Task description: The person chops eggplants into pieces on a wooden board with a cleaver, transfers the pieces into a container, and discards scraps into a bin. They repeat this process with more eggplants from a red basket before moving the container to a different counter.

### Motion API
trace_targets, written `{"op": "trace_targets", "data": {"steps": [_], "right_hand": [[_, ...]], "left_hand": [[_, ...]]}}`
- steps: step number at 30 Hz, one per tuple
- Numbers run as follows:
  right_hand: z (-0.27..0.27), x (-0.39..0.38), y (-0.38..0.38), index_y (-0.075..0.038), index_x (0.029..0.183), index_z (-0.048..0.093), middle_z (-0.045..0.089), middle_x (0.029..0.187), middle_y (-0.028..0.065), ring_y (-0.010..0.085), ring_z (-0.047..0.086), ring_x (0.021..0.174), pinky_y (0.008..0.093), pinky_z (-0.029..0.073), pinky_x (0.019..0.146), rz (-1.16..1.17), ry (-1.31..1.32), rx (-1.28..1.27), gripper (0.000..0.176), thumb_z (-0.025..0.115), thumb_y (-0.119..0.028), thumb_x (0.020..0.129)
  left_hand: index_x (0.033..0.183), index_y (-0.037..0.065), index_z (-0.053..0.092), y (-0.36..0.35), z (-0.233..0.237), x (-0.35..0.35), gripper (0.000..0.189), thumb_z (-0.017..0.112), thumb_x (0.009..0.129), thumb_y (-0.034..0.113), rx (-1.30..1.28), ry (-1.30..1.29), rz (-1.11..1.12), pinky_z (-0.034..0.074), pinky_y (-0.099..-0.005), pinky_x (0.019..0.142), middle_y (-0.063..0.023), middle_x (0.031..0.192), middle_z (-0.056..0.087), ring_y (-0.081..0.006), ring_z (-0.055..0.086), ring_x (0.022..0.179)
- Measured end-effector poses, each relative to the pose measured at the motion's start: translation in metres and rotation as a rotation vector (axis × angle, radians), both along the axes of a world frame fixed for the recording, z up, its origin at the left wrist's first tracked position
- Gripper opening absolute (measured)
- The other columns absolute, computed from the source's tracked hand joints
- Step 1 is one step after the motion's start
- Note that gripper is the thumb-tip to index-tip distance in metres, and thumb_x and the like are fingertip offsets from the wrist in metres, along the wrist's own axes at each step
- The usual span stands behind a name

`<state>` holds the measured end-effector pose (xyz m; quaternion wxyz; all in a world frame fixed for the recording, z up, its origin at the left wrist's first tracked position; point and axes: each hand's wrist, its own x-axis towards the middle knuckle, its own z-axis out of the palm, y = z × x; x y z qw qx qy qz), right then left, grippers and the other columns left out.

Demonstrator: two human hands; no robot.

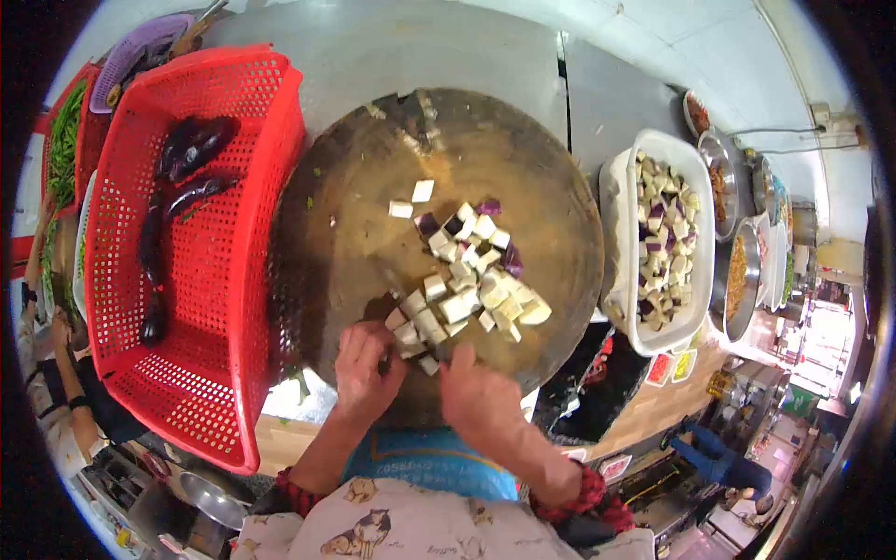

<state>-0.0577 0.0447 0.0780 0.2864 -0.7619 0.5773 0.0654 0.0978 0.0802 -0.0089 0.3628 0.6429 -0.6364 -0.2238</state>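
Observation:
A round wooden chopping block (355, 215) fills the middle of the view, with a pile of diced eggplant (481, 247) on it, white flesh with some purple skin. At the near side of the pile, my left hand (366, 369) has its fingers curled down on a piece of eggplant (396, 319), partly hidden by the fingers. My right hand (481, 390) is closed around the handle of a knife (425, 322). The blade is seen nearly edge-on among the cubes, close to my left fingertips. The handle is mostly hidden in my grip.
Left of the block stands a red perforated basket (201, 373) with several whole eggplants (191, 149). A white tub (705, 252) of diced eggplant (667, 233) stands at the right, with metal bowls of food (737, 280) beyond it. Other people (728, 462) are at both sides.

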Motion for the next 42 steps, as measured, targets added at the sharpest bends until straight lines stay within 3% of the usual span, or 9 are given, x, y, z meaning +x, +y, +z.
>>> {"op": "trace_targets", "data": {"steps": [8, 12, 16, 18, 20, 28, 33, 41, 42], "right_hand": [[0.015, 0.012, 0.010, -0.001, 0.090, 0.039, 0.056, 0.053, 0.0191, 0.0400, 0.059, 0.050, 0.0493, 0.046, 0.042, -0.061, -0.104, 0.207, 0.022, 0.055, -0.017, 0.091], [0.005, 0.002, -0.001, -0.001, 0.095, 0.041, 0.058, 0.056, 0.0215, 0.0432, 0.059, 0.052, 0.0507, 0.047, 0.045, -0.043, -0.166, 0.184, 0.024, 0.059, -0.015, 0.089], [0.017, -0.026, 0.000, 0.000, 0.097, 0.049, 0.062, 0.064, 0.0207, 0.0379, 0.064, 0.058, 0.0470, 0.051, 0.050, -0.175, -0.145, 0.107, 0.023, 0.055, -0.022, 0.092], [0.017, -0.052, 0.001, -0.001, 0.105, 0.052, 0.063, 0.070, 0.0168, 0.0302, 0.066, 0.061, 0.0413, 0.051, 0.052, -0.474, -0.467, -0.141, 0.021, 0.055, -0.016, 0.091], [0.032, -0.071, 0.002, -0.001, 0.109, 0.052, 0.062, 0.075, 0.0107, 0.0205, 0.062, 0.061, 0.0350, 0.049, 0.052, -0.973, -0.571, 0.144, 0.021, 0.052, -0.013, 0.092], [-0.013, -0.125, 0.041, -0.004, 0.090, 0.046, 0.037, 0.049, 0.0011, 0.0135, 0.040, 0.035, 0.0299, 0.035, 0.035, -1.314, -0.791, 0.371, 0.015, 0.048, -0.019, 0.095], [-0.016, -0.137, 0.024, -0.002, 0.091, 0.047, 0.038, 0.049, 0.0010, 0.0127, 0.040, 0.035, 0.0292, 0.034, 0.034, -1.204, -0.819, 0.424, 0.014, 0.048, -0.017, 0.095], [-0.058, -0.094, -0.013, -0.001, 0.085, 0.050, 0.050, 0.052, 0.0041, 0.0127, 0.049, 0.040, 0.0298, 0.037, 0.036, -0.687, -0.706, 0.317, 0.017, 0.053, -0.016, 0.092], [-0.054, -0.089, -0.023, 0.001, 0.094, 0.054, 0.057, 0.067, 0.0151, 0.0277, 0.056, 0.061, 0.0394, 0.042, 0.054, -0.668, -0.692, 0.447, 0.018, 0.054, -0.017, 0.091]], "left_hand": [[0.095, 0.004, 0.052, 0.028, 0.013, 0.016, 0.033, 0.061, 0.064, -0.004, -0.077, -0.025, 0.192, 0.043, -0.0419, 0.077, -0.0158, 0.094, 0.055, -0.0335, 0.053, 0.085], [0.099, 0.004, 0.049, 0.028, 0.018, 0.004, 0.033, 0.060, 0.069, 0.004, 0.100, -0.089, 0.134, 0.041, -0.0482, 0.089, -0.0196, 0.107, 0.051, -0.0373, 0.050, 0.101], [0.135, 0.002, 0.036, 0.011, 0.031, -0.014, 0.073, 0.071, 0.074, 0.021, 0.342, -0.334, -0.056, 0.024, -0.0565, 0.108, -0.0255, 0.143, 0.031, -0.0452, 0.027, 0.134], [0.142, 0.002, 0.027, 0.004, 0.020, -0.021, 0.083, 0.071, 0.076, 0.029, 0.375, -0.322, -0.074, 0.014, -0.0593, 0.111, -0.0252, 0.150, 0.018, -0.0447, 0.014, 0.140], [0.140, 0.000, 0.029, -0.012, 0.014, -0.028, 0.075, 0.066, 0.080, 0.025, 0.345, -0.427, -0.009, 0.015, -0.0593, 0.110, -0.0256, 0.150, 0.018, -0.0438, 0.014, 0.140], [0.146, 0.003, 0.023, -0.072, 0.006, -0.057, 0.081, 0.057, 0.086, 0.046, 0.106, -0.136, 0.080, 0.007, -0.0628, 0.109, -0.0257, 0.151, 0.017, -0.0477, 0.011, 0.139], [0.143, 0.017, 0.037, -0.098, 0.018, -0.092, 0.102, 0.061, 0.064, 0.078, 0.121, -0.243, 0.001, 0.007, -0.0708, 0.102, -0.0207, 0.150, 0.021, -0.0484, 0.014, 0.138], [0.133, 0.011, 0.048, -0.105, 0.029, -0.096, 0.097, 0.082, 0.054, 0.055, 0.105, -0.212, 0.010, 0.022, -0.0618, 0.105, -0.0190, 0.138, 0.035, -0.0443, 0.028, 0.131], [0.133, 0.011, 0.048, -0.104, 0.027, -0.095, 0.097, 0.082, 0.054, 0.055, 0.107, -0.221, 0.020, 0.022, -0.0618, 0.105, -0.0190, 0.138, 0.035, -0.0443, 0.028, 0.131]]}}
